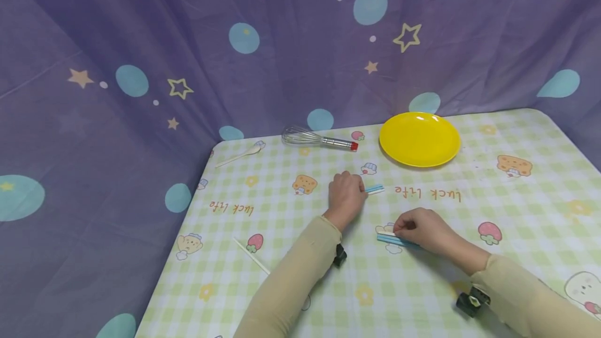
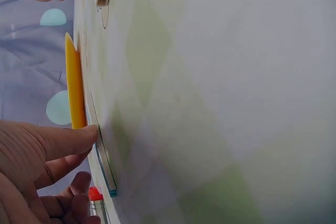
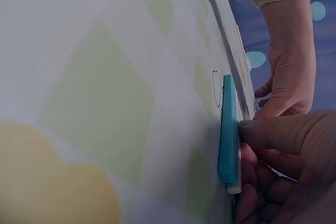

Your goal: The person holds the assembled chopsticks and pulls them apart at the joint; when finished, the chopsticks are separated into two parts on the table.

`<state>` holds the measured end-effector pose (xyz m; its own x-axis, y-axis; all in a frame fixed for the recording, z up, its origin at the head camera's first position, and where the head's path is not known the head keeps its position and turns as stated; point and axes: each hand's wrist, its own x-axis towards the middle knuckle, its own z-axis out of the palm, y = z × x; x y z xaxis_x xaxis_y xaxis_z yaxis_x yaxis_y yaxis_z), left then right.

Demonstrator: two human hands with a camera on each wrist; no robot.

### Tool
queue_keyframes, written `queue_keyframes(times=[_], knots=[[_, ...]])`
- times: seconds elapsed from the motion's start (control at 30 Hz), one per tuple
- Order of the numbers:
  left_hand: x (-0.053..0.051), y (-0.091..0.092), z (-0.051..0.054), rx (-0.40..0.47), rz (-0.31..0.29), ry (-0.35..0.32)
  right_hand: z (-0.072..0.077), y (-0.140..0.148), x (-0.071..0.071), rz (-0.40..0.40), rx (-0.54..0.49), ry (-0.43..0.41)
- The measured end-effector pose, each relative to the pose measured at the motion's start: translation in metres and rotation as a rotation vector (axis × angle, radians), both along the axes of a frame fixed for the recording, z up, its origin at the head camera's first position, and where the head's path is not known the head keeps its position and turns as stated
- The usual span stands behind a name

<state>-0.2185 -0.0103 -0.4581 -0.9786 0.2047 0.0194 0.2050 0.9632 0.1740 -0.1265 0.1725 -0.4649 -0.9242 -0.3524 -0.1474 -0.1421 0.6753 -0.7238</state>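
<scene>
A thin white stick [image 1: 253,257] lay on the checked cloth of the counter [image 1: 422,296], one end hidden behind the left sleeve [image 1: 293,275]. Beyond it, the right hand [image 1: 424,231] pinched the front strip bundle [image 1: 392,240] between thumb and fingers. This bundle was straight and narrow, with light-blue parts on the near side and a white part along the far side; the left wrist view showed squared, hollow-looking ends, two blue and one cream. Its contact with the cloth could not be confirmed. Farther out, left of the printed lettering, the left hand [image 1: 346,200] pinched the rear strip bundle [image 1: 375,190], also straight and slim, blue on the far side and white on the near side, low at the cloth. Toward the far edge lay a pale spoon [image 1: 240,156], a wire whisk [image 1: 319,140] with a red handle tip, and a glossy yellow plate [image 1: 419,140]. A purple curtain [image 1: 281,67] patterned with stars and blue spots hung behind the counter.
</scene>
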Motion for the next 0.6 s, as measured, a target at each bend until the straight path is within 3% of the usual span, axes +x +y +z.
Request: queue_keyframes(times=[0.17,0.33,0.6], knots=[[-0.001,-0.001,0.0,0.013,0.0,0.002,0.001,0.0,0.0,0.011,-0.004,0.001],[0.003,-0.008,0.006,0.094,0.001,0.002,0.001,0.0,0.001,0.01,-0.01,0.009],[0.011,-0.04,0.021,0.235,0.042,-0.03,0.004,-0.007,0.002,-0.037,-0.019,0.068]])
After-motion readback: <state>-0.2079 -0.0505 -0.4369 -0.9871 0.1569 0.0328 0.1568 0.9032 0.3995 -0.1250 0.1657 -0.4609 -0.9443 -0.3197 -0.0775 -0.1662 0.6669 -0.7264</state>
